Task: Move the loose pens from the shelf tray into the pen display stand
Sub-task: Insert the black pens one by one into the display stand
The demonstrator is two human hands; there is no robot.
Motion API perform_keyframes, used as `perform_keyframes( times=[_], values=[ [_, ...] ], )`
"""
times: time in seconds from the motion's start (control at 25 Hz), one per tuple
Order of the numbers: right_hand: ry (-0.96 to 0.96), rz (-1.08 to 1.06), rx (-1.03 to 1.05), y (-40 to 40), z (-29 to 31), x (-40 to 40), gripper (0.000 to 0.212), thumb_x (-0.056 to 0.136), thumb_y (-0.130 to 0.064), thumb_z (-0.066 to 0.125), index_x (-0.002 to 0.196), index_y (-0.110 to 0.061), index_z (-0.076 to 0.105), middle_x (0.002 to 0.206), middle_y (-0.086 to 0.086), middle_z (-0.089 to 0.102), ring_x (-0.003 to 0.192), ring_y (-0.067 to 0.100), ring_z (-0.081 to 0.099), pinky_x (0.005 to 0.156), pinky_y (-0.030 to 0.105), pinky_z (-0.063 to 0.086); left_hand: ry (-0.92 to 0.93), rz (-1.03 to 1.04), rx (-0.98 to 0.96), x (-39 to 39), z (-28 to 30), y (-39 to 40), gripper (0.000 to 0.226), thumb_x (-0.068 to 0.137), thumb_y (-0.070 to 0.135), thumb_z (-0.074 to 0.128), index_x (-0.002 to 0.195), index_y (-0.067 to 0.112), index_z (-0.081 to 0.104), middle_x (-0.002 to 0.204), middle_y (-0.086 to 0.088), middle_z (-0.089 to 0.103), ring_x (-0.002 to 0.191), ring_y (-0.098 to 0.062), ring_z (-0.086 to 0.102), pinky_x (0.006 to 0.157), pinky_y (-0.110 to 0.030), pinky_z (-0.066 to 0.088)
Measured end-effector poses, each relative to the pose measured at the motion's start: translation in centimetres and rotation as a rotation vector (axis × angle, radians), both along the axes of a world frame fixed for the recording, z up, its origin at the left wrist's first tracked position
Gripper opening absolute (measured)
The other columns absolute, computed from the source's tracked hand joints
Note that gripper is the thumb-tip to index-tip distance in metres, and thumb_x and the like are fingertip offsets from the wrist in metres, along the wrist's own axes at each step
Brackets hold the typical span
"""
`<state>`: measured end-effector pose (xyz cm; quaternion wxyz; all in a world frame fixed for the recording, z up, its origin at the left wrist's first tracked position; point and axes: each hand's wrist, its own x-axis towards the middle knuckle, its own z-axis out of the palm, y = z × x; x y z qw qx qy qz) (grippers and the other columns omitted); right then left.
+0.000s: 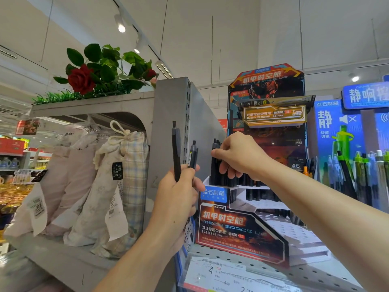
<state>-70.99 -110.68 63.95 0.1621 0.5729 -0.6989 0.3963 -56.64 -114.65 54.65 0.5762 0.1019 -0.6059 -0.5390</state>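
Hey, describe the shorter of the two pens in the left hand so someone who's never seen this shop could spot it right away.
Start at the tall grey shelf upright in the middle, left of the orange and black pen display stand. In front of it the left hand grips two dark pens pointing up. The shorter pen is the right one, with a small yellowish label on its barrel, unlike the taller plain pen.

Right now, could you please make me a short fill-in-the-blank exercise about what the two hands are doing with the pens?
1. The left hand holds ____ dark pens upright.
2. The right hand reaches into the top tier of the pen display ____.
3. The pens in the stand's top tier are ____ in colour.

Missing words: two; stand; black
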Motion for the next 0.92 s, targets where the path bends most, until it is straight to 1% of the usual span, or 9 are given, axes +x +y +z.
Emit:
perform_keyframes(
  times=[0.16,0.24,0.28,0.4,0.48,0.56,0.64,0.76,0.92],
  values=[
    [0.082,-0.02,0.017,0.4,-0.1,0.2,0.037,0.102,-0.031,0.059,0.081,-0.004,0.072,0.064,0.007,0.074,0.032,0.004,0.052,0.038,0.015,0.038,0.005,0.029,-0.069,-0.1,-0.2,0.5,0.016,0.103,0.033,0.047,0.115,0.033,0.057,0.067,-0.002,0.065,0.04,-0.001,0.05,0.036,-0.013,0.036],
    [0.125,-0.042,-0.02,0.9,-0.1,0.2,0.035,0.101,-0.035,0.06,0.081,-0.008,0.07,0.063,0.002,0.073,0.034,0.004,0.053,0.043,0.017,0.041,0.001,0.031,-0.087,-0.2,-0.2,0.9,0.014,0.102,0.036,0.047,0.11,0.034,0.057,0.065,0.0,0.062,0.041,0.0,0.054,0.036,-0.011,0.037],
    [0.11,-0.007,-0.06,1.2,-0.1,0.1,0.034,0.1,-0.036,0.06,0.08,-0.01,0.07,0.062,0.001,0.072,0.037,0.005,0.054,0.046,0.019,0.043,0.0,0.027,-0.084,-0.4,-0.1,1.1,0.015,0.102,0.037,0.047,0.108,0.028,0.058,0.064,0.0,0.061,0.04,-0.001,0.054,0.036,-0.011,0.037],
    [-0.223,0.427,-0.027,2.4,-0.2,0.0,0.021,0.101,-0.022,0.059,0.091,-0.012,0.074,0.072,0.0,0.074,0.057,0.011,0.063,0.049,0.021,0.05,0.001,-0.024,-0.04,-0.7,0.2,1.3,0.027,0.103,0.034,0.048,0.107,0.009,0.058,0.061,0.0,0.058,0.036,-0.004,0.047,0.034,-0.013,0.034],
    [-0.429,0.727,0.09,3.1,-0.3,-0.3,0.018,0.102,-0.015,0.057,0.104,-0.012,0.075,0.081,0.002,0.072,0.068,0.011,0.065,0.054,0.023,0.053,-0.002,-0.061,-0.036,-0.9,0.4,1.5,0.032,0.104,0.034,0.047,0.108,0.005,0.059,0.058,0.001,0.056,0.038,-0.004,0.04,0.035,-0.015,0.032],
    [-0.525,0.873,0.136,3.5,-0.3,-0.8,0.02,0.1,-0.019,0.062,0.112,-0.008,0.074,0.084,0.002,0.069,0.073,0.01,0.065,0.057,0.024,0.054,0.0,-0.073,-0.047,-1.0,0.6,1.7,0.033,0.104,0.035,0.046,0.106,0.004,0.06,0.057,0.0,0.055,0.039,-0.005,0.039,0.035,-0.015,0.033],
    [-0.492,0.857,0.129,3.7,-0.2,-1.1,0.025,0.094,-0.026,0.068,0.108,-0.007,0.074,0.083,0.002,0.069,0.076,0.012,0.065,0.061,0.024,0.055,-0.003,-0.051,-0.066,-1.2,0.7,1.9,0.032,0.104,0.036,0.047,0.104,0.007,0.059,0.055,0.002,0.055,0.038,-0.003,0.043,0.036,-0.015,0.035],
    [-0.454,0.801,0.064,3.8,-0.1,-1.0,0.019,0.097,-0.018,0.066,0.103,-0.001,0.073,0.083,0.007,0.072,0.077,0.016,0.068,0.066,0.027,0.06,-0.027,-0.006,-0.078,-1.4,0.7,1.9,0.031,0.103,0.037,0.048,0.102,0.009,0.061,0.047,0.008,0.053,0.038,-0.001,0.045,0.036,-0.013,0.035],
    [-0.525,0.708,-0.153,4.0,0.9,-1.3,0.018,0.099,-0.012,0.062,0.104,0.002,0.07,0.088,0.014,0.074,0.072,0.018,0.07,0.067,0.029,0.062,-0.004,-0.032,-0.011,-1.3,0.2,1.6,0.029,0.101,0.038,0.049,0.105,0.013,0.062,0.062,-0.002,0.064,0.041,-0.005,0.045,0.035,-0.016,0.034]
  ],
)
